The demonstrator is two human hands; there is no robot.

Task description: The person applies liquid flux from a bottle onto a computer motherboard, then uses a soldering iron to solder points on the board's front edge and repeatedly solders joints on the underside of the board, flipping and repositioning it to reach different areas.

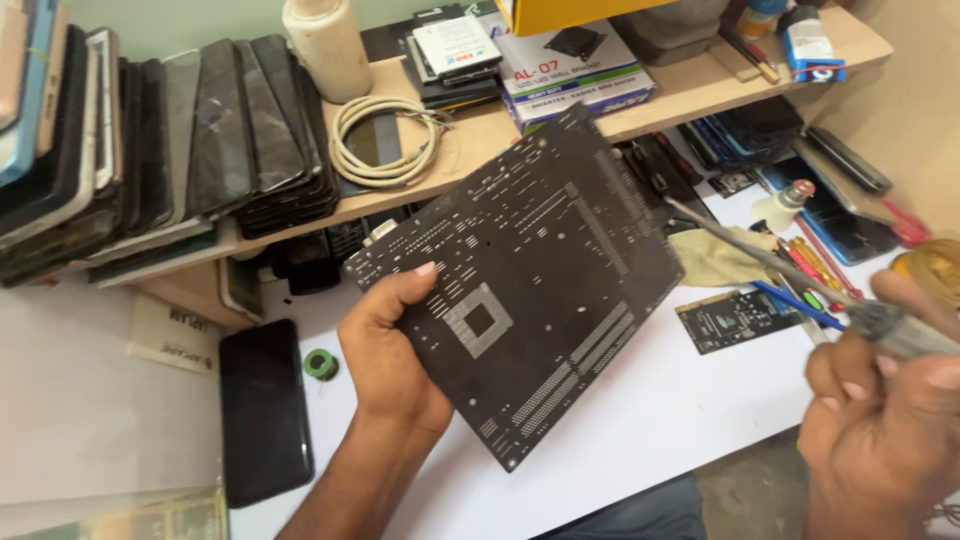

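While the left hand (385, 345) clasps a dark circuit board (525, 275), the right hand (880, 420) clenches a screwdriver (790, 270); a white box (575, 70) sits shelved.

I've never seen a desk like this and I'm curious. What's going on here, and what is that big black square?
The camera sits on a person's head, looking down at their own hands. The left hand holds up a large dark circuit board, tilted. The right hand grips a thin metal-tipped tool that points at the board's edge. On the white table lie a black phone and a smaller circuit board. The wooden shelf behind carries stacked phones and a coiled cable.
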